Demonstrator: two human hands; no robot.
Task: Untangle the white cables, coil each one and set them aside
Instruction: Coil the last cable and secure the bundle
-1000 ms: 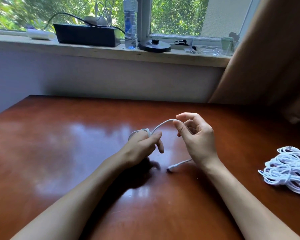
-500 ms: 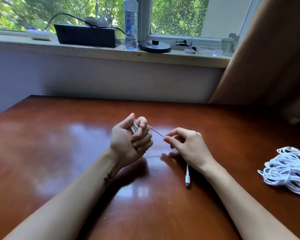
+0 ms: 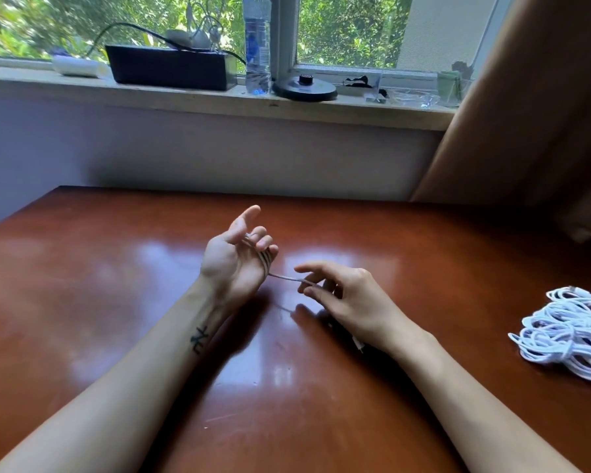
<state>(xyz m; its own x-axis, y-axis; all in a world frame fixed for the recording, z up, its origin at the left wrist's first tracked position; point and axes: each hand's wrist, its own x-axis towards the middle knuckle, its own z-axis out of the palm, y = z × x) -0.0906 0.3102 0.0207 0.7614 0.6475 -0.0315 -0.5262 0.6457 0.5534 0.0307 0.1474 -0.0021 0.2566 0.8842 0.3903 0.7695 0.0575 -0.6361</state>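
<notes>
My left hand [image 3: 234,259] is turned palm up over the middle of the brown table [image 3: 116,302], with a white cable [image 3: 266,259] wound in several turns around its curled fingers. A short taut stretch of that cable [image 3: 285,277] runs right to my right hand [image 3: 348,300], which pinches it between thumb and fingers. The cable's plug end [image 3: 357,343] shows just under my right wrist. A pile of coiled white cables [image 3: 570,331] lies at the table's right edge.
A windowsill behind the table carries a black box [image 3: 171,68] with leads, a water bottle [image 3: 257,42], a round black base [image 3: 304,87] and small clutter. A brown curtain [image 3: 533,114] hangs at the right.
My left hand has rolled palm up, adding a turn of cable around its fingers. My right hand has slid lower along the cable, and the free tail has shortened under the wrist.
</notes>
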